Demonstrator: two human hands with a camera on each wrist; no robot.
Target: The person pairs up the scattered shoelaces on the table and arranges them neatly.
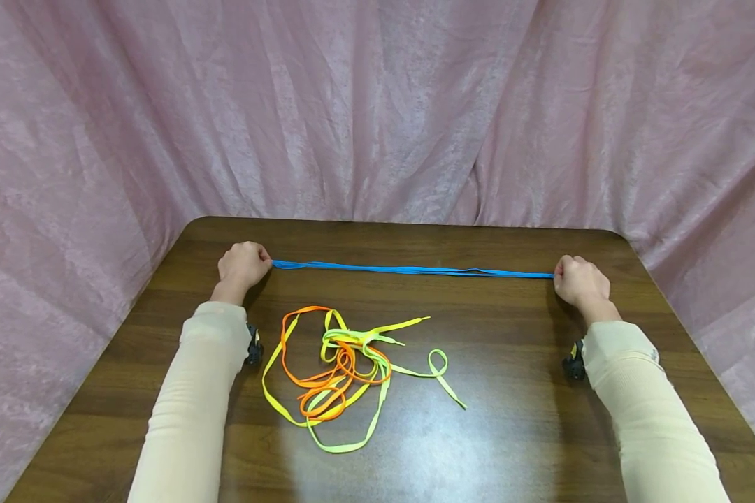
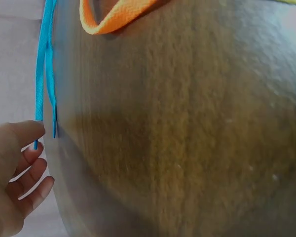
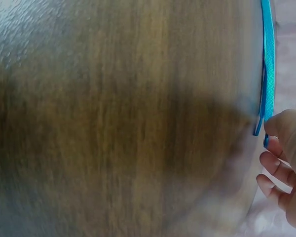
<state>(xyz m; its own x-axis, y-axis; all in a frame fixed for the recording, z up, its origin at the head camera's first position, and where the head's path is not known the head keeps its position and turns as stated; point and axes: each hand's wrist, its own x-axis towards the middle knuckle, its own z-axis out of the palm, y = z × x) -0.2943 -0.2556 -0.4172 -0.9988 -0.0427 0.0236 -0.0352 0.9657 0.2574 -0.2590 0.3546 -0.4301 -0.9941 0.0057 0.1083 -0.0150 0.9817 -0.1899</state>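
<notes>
Two strands of flat blue shoelace [image 1: 384, 269] run side by side, nearly straight across the far part of the table. At their left end my left hand [image 1: 244, 264] pinches one strand between thumb and finger. In the left wrist view, the second blue lace tip [image 2: 54, 126] hangs free beside the thumb. My right hand [image 1: 581, 279] pinches the opposite end of the blue shoelace. Another blue tip [image 3: 257, 129] shows just beside that thumb in the right wrist view. Nearer, between the forearms, lies a loose tangle of yellow-green laces [image 1: 346, 448] and orange lace [image 1: 298, 383].
The brown wooden table [image 1: 478, 447] has rounded far corners. Pink curtains [image 1: 365, 105] hang close behind its far edge and along both sides. A dark wrist camera [image 1: 254, 344] sits on the left wrist, another camera [image 1: 574, 361] on the right.
</notes>
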